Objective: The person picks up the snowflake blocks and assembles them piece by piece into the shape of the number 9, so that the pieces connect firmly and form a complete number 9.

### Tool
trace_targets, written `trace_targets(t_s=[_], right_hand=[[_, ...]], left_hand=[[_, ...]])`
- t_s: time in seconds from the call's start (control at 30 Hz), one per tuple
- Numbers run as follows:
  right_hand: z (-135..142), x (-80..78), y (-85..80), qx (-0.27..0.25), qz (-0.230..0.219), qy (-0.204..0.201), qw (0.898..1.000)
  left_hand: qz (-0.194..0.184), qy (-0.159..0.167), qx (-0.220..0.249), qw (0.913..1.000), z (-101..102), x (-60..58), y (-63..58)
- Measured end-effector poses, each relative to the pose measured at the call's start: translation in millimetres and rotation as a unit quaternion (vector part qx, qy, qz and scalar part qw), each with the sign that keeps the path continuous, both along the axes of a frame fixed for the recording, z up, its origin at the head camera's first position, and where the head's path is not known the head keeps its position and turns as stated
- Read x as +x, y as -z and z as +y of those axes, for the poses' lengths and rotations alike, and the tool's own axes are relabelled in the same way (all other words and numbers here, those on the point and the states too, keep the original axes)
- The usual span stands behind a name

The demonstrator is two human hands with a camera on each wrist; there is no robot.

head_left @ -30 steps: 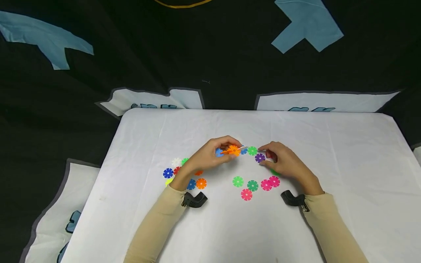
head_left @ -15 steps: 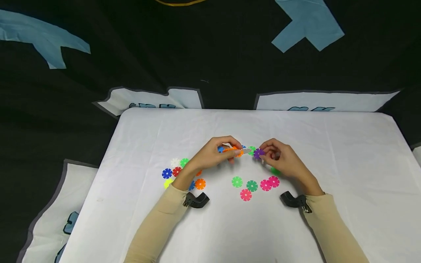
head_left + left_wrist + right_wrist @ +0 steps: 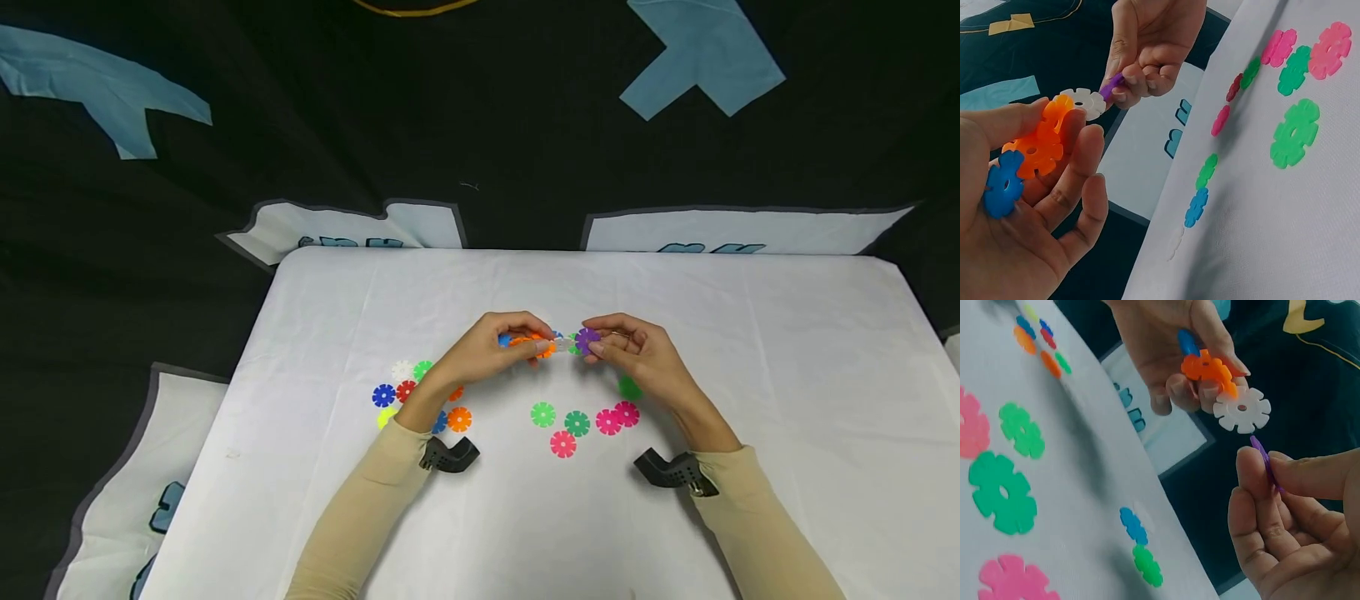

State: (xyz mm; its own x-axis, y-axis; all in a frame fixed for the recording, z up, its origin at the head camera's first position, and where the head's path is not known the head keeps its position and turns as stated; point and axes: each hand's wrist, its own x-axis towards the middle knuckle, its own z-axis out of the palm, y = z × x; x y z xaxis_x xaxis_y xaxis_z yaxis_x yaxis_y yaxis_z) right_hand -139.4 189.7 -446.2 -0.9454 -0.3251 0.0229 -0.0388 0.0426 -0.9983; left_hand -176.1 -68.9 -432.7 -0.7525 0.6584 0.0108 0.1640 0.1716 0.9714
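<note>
My left hand (image 3: 489,348) pinches a joined chain of notched plastic snowflake discs above the table. In the left wrist view the chain runs from a blue disc (image 3: 1004,185) near the palm, through orange discs (image 3: 1034,153), to a white disc (image 3: 1087,104) at the far end. Between thumb and fingertips, my right hand (image 3: 651,358) pinches a purple snowflake disc (image 3: 587,340). The right wrist view has this purple disc edge-on, its tip right at the lower rim of the white disc (image 3: 1242,409).
On the white-covered table (image 3: 540,525) lie several loose discs, with green discs (image 3: 543,414) and pink discs (image 3: 608,422) in front of the hands. A mixed group including a dark blue disc (image 3: 383,395) lies by the left forearm. Dark cloth (image 3: 525,125) hangs beyond the far edge.
My right hand has picked the purple disc up off the table and brought it left to the white disc. My left hand stays nearly in place, with the chain turned slightly.
</note>
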Motion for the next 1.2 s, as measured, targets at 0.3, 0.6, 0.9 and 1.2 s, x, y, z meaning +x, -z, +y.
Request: trace_targets(t_s=[0.3, 0.6, 0.9, 1.2], right_hand=[[-2, 4.2, -6.3, -0.004, -0.028, -0.009, 1.0], [-4, 5.1, -7.2, -0.023, -0.01, -0.002, 1.0], [-9, 7.5, -9.8, -0.017, 0.023, -0.001, 1.0], [-23, 12.0, -6.6, -0.007, 0.034, 0.044, 0.998]], left_hand=[[-0.012, 0.011, 0.024, 0.9996, 3, 1.3, -1.0], [0.029, 0.011, -0.031, 0.999, 2, 0.4, -2.0], [0.049, -0.022, -0.008, 0.9985, 8, 4.6, 0.5], [0.038, -0.06, 0.013, 0.9974, 14, 6.3, 7.5]])
